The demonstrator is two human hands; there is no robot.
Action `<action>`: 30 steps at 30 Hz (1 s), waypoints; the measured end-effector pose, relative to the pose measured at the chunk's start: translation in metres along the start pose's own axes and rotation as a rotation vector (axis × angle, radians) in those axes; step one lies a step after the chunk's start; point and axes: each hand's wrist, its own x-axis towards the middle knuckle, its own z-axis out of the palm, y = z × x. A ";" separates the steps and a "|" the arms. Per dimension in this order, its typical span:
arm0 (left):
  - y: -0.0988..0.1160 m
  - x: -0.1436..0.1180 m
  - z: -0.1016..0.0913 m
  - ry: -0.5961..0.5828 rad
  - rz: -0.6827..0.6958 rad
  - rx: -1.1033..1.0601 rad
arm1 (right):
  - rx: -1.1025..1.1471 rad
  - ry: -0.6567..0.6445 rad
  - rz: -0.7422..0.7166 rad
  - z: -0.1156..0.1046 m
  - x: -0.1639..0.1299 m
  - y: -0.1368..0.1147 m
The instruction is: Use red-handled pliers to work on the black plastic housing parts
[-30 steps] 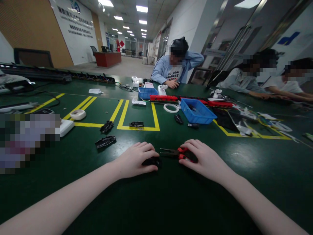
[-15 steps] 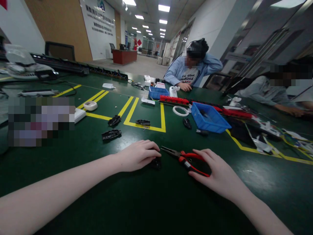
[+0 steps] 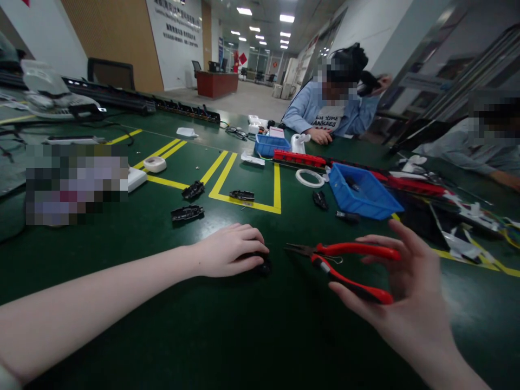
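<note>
Pliers lifted above the desk

Pliers (image 3: 345,265) are hanging just above the desk (image 3: 244,336), their red handles spread and grasped by the right hand (image 3: 400,292). Left hand (image 3: 229,252) is lying curled over a small black part (image 3: 263,265), pressing it down.

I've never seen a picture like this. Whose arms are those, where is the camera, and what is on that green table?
The camera sits on a person's head, looking down at their own bare arms. The left hand rests on a small black part on the green table. The right hand holds red-handled pliers, handles spread between its fingers. Farther off lie more black parts, a blue bin and a tape roll. Other people sit across the table.
</note>
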 end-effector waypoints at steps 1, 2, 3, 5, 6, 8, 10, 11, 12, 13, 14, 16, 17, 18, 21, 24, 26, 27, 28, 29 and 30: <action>0.001 0.000 -0.001 -0.009 0.004 0.005 | 0.041 0.008 0.039 0.003 0.000 -0.002; 0.001 0.000 -0.001 -0.014 0.008 0.012 | 0.069 0.002 0.089 0.006 -0.001 -0.004; 0.001 0.000 -0.001 -0.014 0.010 0.022 | 0.089 -0.005 0.128 0.009 -0.002 -0.006; 0.000 0.000 0.001 -0.020 0.022 0.042 | 0.142 -0.033 0.188 0.014 -0.004 -0.009; -0.001 0.000 0.001 -0.026 0.028 0.049 | 0.191 -0.046 0.214 0.016 -0.005 -0.010; -0.003 0.001 0.003 -0.041 0.035 0.055 | 0.332 -0.065 0.281 0.020 -0.009 -0.010; -0.005 0.001 0.005 -0.054 0.027 0.050 | 0.474 -0.067 0.362 0.023 -0.014 -0.006; -0.006 0.002 0.006 -0.056 0.017 0.045 | 0.520 -0.063 0.399 0.023 -0.016 -0.002; -0.006 0.002 0.006 -0.056 0.008 0.038 | 0.547 -0.061 0.429 0.023 -0.018 0.003; -0.006 0.002 0.006 -0.054 0.000 0.029 | 0.566 -0.064 0.454 0.022 -0.021 0.009; -0.006 0.002 0.006 -0.043 -0.010 0.020 | 0.575 -0.064 0.477 0.021 -0.023 0.015; -0.006 0.003 0.005 -0.024 -0.025 -0.010 | 0.624 -0.075 0.511 0.018 -0.028 0.027; -0.007 0.003 0.005 -0.023 -0.034 -0.034 | 0.653 -0.024 0.530 0.017 -0.031 0.031; -0.007 0.003 0.004 -0.031 -0.044 -0.062 | 0.696 -0.029 0.552 0.017 -0.034 0.034; -0.005 0.003 0.003 -0.070 -0.071 -0.129 | 0.767 -0.098 0.604 0.018 -0.043 0.032; 0.000 0.002 0.005 -0.085 -0.096 -0.151 | 0.772 -0.081 0.660 0.019 -0.048 0.024; 0.005 0.001 0.007 -0.091 -0.113 -0.156 | 0.748 -0.102 0.679 0.018 -0.049 0.019; 0.008 0.000 0.008 -0.096 -0.119 -0.160 | 0.727 -0.129 0.670 0.017 -0.050 0.016; 0.011 0.000 0.010 -0.106 -0.120 -0.167 | 0.704 -0.157 0.643 0.016 -0.050 0.014; 0.014 -0.001 0.010 -0.117 -0.120 -0.175 | 0.681 -0.176 0.608 0.015 -0.051 0.011; 0.016 -0.001 0.011 -0.128 -0.117 -0.186 | 0.657 -0.180 0.569 0.014 -0.052 0.008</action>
